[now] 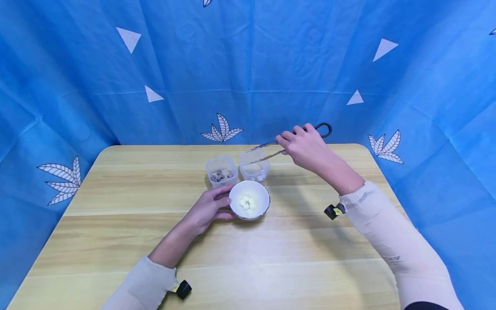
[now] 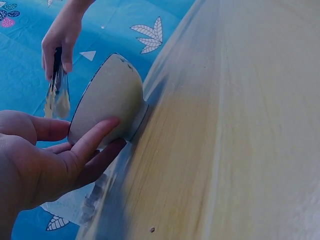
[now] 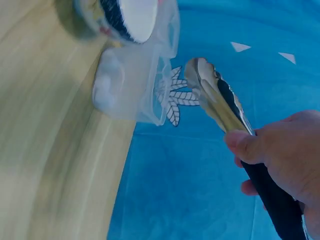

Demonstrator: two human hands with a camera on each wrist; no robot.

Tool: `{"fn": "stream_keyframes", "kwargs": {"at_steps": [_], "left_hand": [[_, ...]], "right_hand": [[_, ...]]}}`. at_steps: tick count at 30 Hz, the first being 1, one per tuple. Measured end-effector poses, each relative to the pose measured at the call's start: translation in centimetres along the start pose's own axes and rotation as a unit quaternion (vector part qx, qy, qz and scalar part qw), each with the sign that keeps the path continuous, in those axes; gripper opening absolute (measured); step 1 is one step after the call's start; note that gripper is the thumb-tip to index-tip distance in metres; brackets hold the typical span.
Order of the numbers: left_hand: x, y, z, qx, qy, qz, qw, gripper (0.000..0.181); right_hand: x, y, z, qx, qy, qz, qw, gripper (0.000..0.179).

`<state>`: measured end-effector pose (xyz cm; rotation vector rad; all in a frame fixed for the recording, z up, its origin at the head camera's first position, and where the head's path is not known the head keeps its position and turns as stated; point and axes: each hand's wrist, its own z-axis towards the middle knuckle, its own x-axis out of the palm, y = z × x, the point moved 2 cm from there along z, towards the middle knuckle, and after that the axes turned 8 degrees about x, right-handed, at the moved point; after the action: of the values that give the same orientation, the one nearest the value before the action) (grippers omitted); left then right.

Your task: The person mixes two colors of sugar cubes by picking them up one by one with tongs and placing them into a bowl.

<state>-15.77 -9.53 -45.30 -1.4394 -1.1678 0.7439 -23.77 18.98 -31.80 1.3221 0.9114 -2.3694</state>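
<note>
My left hand (image 1: 209,209) grips a white bowl (image 1: 253,190) by its left side. In the left wrist view the thumb lies at the rim of the bowl (image 2: 112,95) and the fingers spread along its outer wall. Several small white pieces (image 1: 247,203) lie at the bottom of the bowl. My right hand (image 1: 308,148) holds metal tongs (image 1: 274,153) with a dark handle. The tongs' two arms stand apart, their tips above the right-hand clear plastic container (image 1: 249,172). In the right wrist view nothing shows between the tips of the tongs (image 3: 215,95).
Left of that container stands a second clear plastic container (image 1: 214,165) with several brownish pieces (image 1: 221,175). A few white pieces (image 1: 261,176) lie in the right-hand container. Behind the wooden table (image 1: 155,241) hangs a blue patterned curtain (image 1: 248,64).
</note>
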Motion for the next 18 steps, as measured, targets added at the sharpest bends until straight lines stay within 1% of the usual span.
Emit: {"fn": "stream_keyframes", "kwargs": {"at_steps": [3, 5, 8, 12, 15, 18], "left_hand": [[0.0, -0.1, -0.1, 0.002, 0.002, -0.001, 1.0000, 0.057], [-0.1, -0.1, -0.1, 0.003, 0.002, 0.001, 1.0000, 0.057], [-0.2, -0.1, -0.1, 0.001, 0.000, 0.003, 1.0000, 0.058], [-0.2, 0.0, -0.1, -0.001, -0.004, 0.003, 1.0000, 0.058], [-0.2, 0.0, -0.1, 0.000, -0.003, 0.001, 1.0000, 0.058], [-0.2, -0.1, -0.2, 0.001, -0.003, -0.002, 1.0000, 0.058]], "right_hand": [[0.3, 0.3, 0.8, -0.025, -0.028, -0.045, 0.9983, 0.026], [0.6, 0.5, 1.4, -0.042, -0.041, -0.070, 0.9958, 0.027], [1.1, 1.0, 2.2, -0.072, -0.039, -0.102, 0.9914, 0.030], [1.6, 1.6, 2.9, -0.111, -0.036, -0.121, 0.9858, 0.030], [2.0, 2.1, 3.2, -0.138, -0.059, -0.125, 0.9807, 0.028], [2.4, 2.5, 3.5, -0.165, -0.081, -0.137, 0.9734, 0.025]]}}
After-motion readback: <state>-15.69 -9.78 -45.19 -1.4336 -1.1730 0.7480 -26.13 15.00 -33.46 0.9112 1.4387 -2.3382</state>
